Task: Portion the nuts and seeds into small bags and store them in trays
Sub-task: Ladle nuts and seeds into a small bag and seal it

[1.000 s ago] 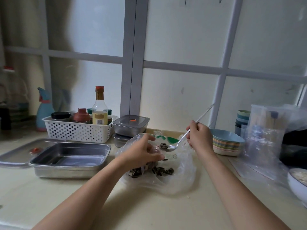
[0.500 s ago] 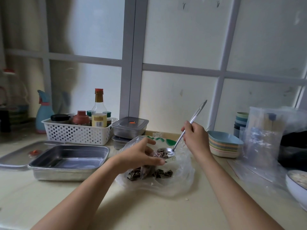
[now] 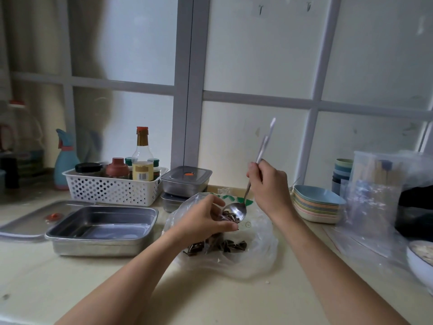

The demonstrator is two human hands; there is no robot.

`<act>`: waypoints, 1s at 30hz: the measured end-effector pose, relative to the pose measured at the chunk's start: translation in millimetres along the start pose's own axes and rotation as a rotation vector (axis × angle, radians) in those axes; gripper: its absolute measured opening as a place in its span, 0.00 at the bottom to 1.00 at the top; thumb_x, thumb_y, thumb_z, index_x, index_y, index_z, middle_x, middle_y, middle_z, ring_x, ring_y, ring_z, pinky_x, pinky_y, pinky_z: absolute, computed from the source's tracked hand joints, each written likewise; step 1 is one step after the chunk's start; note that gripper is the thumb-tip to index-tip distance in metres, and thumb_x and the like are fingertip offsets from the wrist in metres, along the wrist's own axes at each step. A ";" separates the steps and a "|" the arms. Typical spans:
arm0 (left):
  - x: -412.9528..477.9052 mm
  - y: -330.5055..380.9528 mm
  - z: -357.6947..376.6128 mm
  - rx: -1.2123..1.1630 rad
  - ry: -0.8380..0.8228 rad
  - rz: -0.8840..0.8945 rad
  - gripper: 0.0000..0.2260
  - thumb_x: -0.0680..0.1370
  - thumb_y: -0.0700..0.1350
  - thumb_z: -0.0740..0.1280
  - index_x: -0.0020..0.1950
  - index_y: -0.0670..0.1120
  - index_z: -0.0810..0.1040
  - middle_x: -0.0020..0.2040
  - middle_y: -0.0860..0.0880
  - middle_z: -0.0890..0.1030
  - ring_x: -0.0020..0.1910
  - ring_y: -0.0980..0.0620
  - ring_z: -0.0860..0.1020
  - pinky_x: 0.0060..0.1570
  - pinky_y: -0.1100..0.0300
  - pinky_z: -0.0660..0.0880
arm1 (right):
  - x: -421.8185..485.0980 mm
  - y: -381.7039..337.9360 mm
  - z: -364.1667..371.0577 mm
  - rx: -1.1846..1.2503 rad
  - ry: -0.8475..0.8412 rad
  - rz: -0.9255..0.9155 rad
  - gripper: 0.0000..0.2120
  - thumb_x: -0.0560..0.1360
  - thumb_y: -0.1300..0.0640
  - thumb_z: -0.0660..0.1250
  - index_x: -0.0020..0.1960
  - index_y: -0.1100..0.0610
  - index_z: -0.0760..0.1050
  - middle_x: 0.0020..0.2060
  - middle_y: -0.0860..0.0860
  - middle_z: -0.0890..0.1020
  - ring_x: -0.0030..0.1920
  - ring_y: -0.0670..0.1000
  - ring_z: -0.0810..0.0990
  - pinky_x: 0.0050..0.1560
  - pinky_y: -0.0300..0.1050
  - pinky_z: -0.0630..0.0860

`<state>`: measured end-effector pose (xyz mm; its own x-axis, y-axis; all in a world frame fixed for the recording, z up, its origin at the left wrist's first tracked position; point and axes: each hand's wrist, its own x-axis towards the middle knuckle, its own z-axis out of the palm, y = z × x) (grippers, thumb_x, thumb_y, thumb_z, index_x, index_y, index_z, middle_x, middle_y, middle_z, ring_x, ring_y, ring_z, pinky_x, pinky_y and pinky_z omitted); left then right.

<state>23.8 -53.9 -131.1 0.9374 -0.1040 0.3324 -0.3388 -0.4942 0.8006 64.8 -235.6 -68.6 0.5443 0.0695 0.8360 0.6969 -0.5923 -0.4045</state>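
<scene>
**Seeds at the mouth of the small bag**

The left hand [image 3: 206,221] is pinching open a small clear bag [image 3: 212,241], fingers curled round its mouth. The right hand [image 3: 269,186] is gripping a spoon [image 3: 236,211] by the handle, holding its bowl of striped seeds [image 3: 230,218] tilted at that mouth. More seeds are lying in the bag's bottom, which is resting on a larger plastic bag [image 3: 255,256] on the worktop [image 3: 70,277]. An open steel tray [image 3: 103,228] is sitting just left.

A pale cream counter [image 3: 58,289] runs beneath a window [image 3: 257,137] of frosted panes [image 3: 262,48]; a grey frame [image 3: 191,90] divides them. Soft daylight comes through; the left side is dimmer
</scene>
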 end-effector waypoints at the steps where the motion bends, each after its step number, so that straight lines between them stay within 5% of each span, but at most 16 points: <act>1: 0.9 -0.8 0.7 -0.005 0.009 0.005 0.31 0.68 0.53 0.82 0.66 0.49 0.74 0.54 0.52 0.80 0.52 0.58 0.80 0.49 0.68 0.78 | 3.1 -4.1 1.0 -0.014 -0.030 -0.056 0.17 0.86 0.54 0.59 0.44 0.63 0.76 0.33 0.57 0.81 0.30 0.55 0.79 0.33 0.56 0.75; 6: 4.0 -3.9 2.3 0.001 0.033 0.009 0.31 0.68 0.52 0.82 0.66 0.49 0.72 0.53 0.52 0.80 0.52 0.58 0.80 0.49 0.67 0.78 | 15.3 -25.0 4.3 -0.182 -0.192 -0.353 0.15 0.86 0.51 0.57 0.49 0.59 0.75 0.33 0.53 0.81 0.32 0.56 0.79 0.33 0.55 0.77; 9: 4.2 -3.9 1.2 -0.013 0.056 0.013 0.29 0.70 0.52 0.82 0.65 0.49 0.72 0.52 0.51 0.80 0.50 0.57 0.80 0.51 0.62 0.79 | 16.7 -32.2 1.4 -0.224 -0.144 -0.462 0.12 0.86 0.54 0.60 0.50 0.61 0.75 0.31 0.49 0.75 0.29 0.54 0.74 0.29 0.48 0.71; 14: 5.1 -7.1 -0.6 -0.043 0.071 0.019 0.27 0.69 0.52 0.82 0.62 0.50 0.74 0.51 0.51 0.82 0.51 0.53 0.82 0.56 0.51 0.80 | 14.8 -28.6 2.9 -0.203 -0.078 -0.447 0.18 0.85 0.47 0.54 0.52 0.60 0.75 0.35 0.53 0.81 0.33 0.58 0.80 0.32 0.54 0.77; 22: 4.3 -3.5 -1.9 -0.038 0.058 0.022 0.26 0.69 0.51 0.82 0.61 0.51 0.73 0.49 0.51 0.83 0.48 0.55 0.82 0.53 0.55 0.81 | 13.6 -30.9 -1.7 -0.070 -0.079 -0.564 0.17 0.85 0.50 0.58 0.50 0.61 0.78 0.32 0.48 0.74 0.29 0.51 0.72 0.29 0.48 0.73; 30: 3.3 -1.6 -4.1 -0.024 0.094 0.029 0.26 0.70 0.50 0.82 0.62 0.48 0.75 0.50 0.52 0.83 0.49 0.56 0.82 0.51 0.61 0.80 | 11.7 -18.8 5.5 -0.137 0.117 -0.426 0.20 0.86 0.48 0.56 0.48 0.61 0.77 0.33 0.50 0.78 0.30 0.50 0.75 0.30 0.40 0.71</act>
<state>27.1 -50.0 -129.3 0.9157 -0.0366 0.4002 -0.3689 -0.4714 0.8011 60.6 -219.3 -53.3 0.1609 0.2429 0.9566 0.7743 -0.6321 0.0303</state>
